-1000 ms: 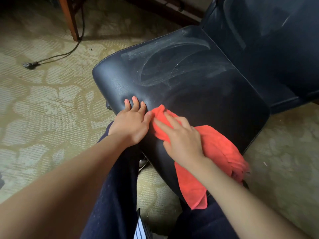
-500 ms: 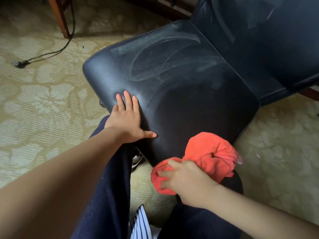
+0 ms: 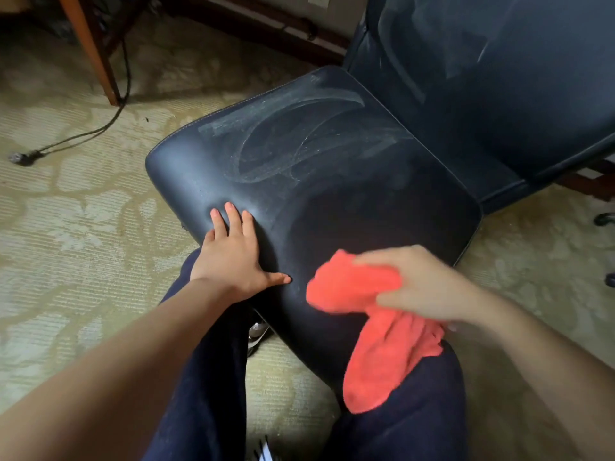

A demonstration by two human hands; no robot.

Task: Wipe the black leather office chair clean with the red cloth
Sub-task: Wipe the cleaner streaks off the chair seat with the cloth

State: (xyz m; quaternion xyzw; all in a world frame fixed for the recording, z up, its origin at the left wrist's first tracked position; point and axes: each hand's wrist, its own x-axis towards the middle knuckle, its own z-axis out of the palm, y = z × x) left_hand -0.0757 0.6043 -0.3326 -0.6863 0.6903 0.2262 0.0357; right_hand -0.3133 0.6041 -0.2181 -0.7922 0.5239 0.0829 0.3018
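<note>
The black leather office chair (image 3: 332, 181) fills the middle of the view, its seat streaked with pale dust arcs and its backrest (image 3: 499, 78) rising at the upper right. My left hand (image 3: 233, 257) lies flat, fingers spread, on the seat's near left edge. My right hand (image 3: 422, 284) grips the red cloth (image 3: 376, 327) at the seat's near front edge. The cloth bunches under my fingers and hangs down over my right knee. The right hand is motion-blurred.
Patterned beige carpet (image 3: 83, 227) surrounds the chair. A wooden furniture leg (image 3: 90, 51) stands at the upper left, with a black cable and plug (image 3: 23, 158) trailing across the floor. A chair castor (image 3: 604, 219) shows at the right edge. My dark trousers (image 3: 206, 377) sit below the seat.
My right hand pulled the cloth from beside my left hand off the seat's front edge, then brought it back onto the near front of the seat. My left hand stayed pressed on the seat.
</note>
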